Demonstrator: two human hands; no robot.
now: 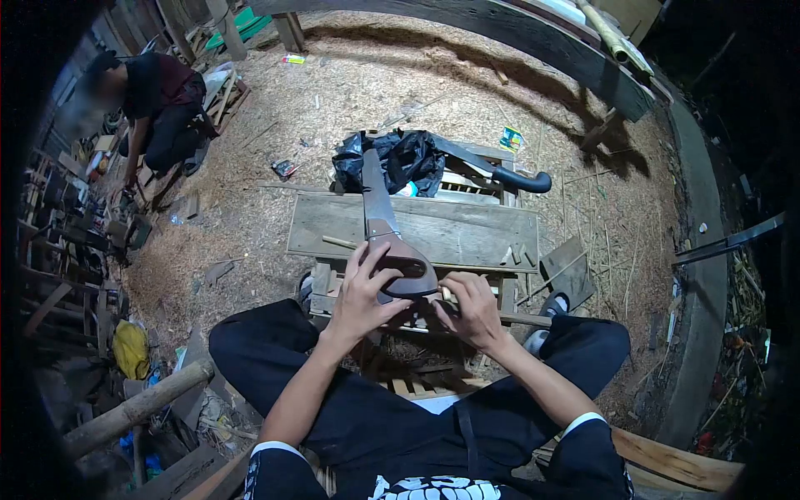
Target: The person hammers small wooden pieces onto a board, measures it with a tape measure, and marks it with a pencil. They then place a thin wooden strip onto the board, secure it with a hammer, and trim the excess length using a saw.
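Observation:
My left hand (pixel 364 292) is closed around the brown handle of a handsaw (pixel 404 257), whose blade points away from me over a low wooden bench (pixel 483 229). My right hand (pixel 472 308) is at the near right end of that handle, with its fingers pinched on a small pale stick-like piece (pixel 447 293). The exact kind of that piece is too small to tell. Beyond the bench board lie a crumpled black plastic bag (pixel 417 158) and a blade with a curved black handle (pixel 522 178).
Small wood offcuts (pixel 518 252) lie on the bench's right end. Wood shavings (pixel 350 92) cover the floor. A person (pixel 162 108) crouches at the far left beside stacked wood. A round pole (pixel 142 408) juts in at lower left, and a heavy beam (pixel 500 33) spans the back.

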